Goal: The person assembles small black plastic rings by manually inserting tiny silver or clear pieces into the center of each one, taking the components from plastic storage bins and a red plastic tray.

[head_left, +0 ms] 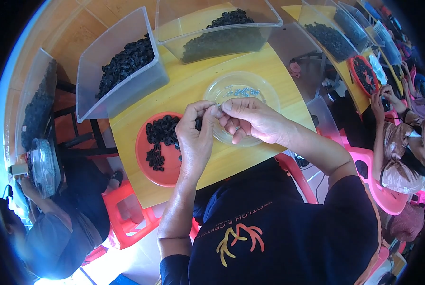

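Part btwn L hand & R hand; long axis unclear.

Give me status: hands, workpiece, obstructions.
Left hand, right hand both pinching tiny piece; detail unclear. Left hand partly hides black parts in red bowl from view.

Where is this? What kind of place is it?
Probably a small workshop. There are big clear bins full of little black parts, a yellow table with a red bowl of more parts, and another person sitting at work over on the right.
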The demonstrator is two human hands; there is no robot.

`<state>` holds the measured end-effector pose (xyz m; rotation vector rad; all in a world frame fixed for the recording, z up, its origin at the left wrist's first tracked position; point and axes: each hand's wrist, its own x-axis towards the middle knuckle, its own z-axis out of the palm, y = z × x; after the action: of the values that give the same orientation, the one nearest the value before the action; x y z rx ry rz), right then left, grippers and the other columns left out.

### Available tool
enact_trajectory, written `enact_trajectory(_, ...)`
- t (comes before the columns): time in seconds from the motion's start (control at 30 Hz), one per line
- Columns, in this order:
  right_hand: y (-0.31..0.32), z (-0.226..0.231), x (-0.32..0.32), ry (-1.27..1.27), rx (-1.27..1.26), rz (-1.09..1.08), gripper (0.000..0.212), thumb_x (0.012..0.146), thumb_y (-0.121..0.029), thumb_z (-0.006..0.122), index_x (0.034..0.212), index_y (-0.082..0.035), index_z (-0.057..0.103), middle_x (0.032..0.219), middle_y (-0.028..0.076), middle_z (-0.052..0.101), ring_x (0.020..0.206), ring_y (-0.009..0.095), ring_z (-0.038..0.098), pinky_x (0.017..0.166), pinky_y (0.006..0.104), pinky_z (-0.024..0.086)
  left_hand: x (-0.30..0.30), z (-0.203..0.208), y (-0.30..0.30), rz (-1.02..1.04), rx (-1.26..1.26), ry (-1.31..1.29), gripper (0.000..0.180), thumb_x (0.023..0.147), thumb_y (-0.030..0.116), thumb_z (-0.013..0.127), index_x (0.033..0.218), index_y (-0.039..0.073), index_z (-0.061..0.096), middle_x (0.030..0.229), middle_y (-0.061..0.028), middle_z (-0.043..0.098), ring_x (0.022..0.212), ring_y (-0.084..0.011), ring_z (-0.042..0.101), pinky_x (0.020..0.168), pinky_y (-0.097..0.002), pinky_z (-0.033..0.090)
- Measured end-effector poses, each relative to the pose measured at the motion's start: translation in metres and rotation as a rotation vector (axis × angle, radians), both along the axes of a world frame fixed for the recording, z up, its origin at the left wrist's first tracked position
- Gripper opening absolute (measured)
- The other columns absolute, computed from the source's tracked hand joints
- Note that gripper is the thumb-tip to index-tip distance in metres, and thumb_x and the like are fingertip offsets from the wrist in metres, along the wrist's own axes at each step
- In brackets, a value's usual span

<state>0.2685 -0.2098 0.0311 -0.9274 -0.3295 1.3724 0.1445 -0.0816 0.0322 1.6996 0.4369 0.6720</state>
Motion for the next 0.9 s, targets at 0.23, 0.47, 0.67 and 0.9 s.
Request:
enact_trajectory(0.23,-0.001,0.003,-0.001,-0.273,-0.008,-0.05,0.018,0.095,-0.022,0.066,0.099,-0.004,0.065,0.086,0.0,0.061,0.071,0.005,0.06,0.061,0.0206,0.055,-0.003,-0.003,0.001,0.027,0.275,0.002,0.011,0.091,0.003,0.066,0.102,-0.002,0.066,0.083,-0.0096,0.065,0.072,-0.0122,0.06,0.069,-0.0254,0.049)
enact_trajectory(0.47,0.0,0.002,-0.006,-0.668,-0.042,-0.173,0.012,0.092,-0.011,0.07,0.093,-0.002,0.062,0.084,0.001,0.061,0.069,0.007,0.061,0.062,0.0222,0.051,-0.003,-0.003,-0.002,0.004,0.224,0.031,0.019,0.093,0.008,0.066,0.109,-0.002,0.068,0.084,-0.0097,0.067,0.072,-0.0105,0.059,0.067,-0.0254,0.049)
enact_trajectory(0.67,0.001,-0.004,-0.005,-1.315,0.095,-0.353,0.013,0.088,-0.006,0.072,0.089,-0.001,0.061,0.083,0.004,0.062,0.07,0.008,0.061,0.059,0.0248,0.048,-0.004,0.001,-0.004,-0.073,0.12,0.199,0.025,0.095,0.01,0.064,0.117,-0.001,0.066,0.083,-0.0102,0.07,0.078,-0.009,0.062,0.071,-0.0258,0.05)
enact_trajectory(0.9,-0.001,0.002,-0.003,-0.897,-0.023,-0.202,0.014,0.091,-0.011,0.07,0.091,0.0,0.061,0.082,0.004,0.063,0.069,0.01,0.062,0.06,0.0254,0.05,-0.003,0.003,-0.004,-0.076,0.067,0.153,0.024,0.097,0.011,0.061,0.117,0.0,0.066,0.083,-0.0067,0.068,0.078,-0.006,0.059,0.073,-0.0241,0.05)
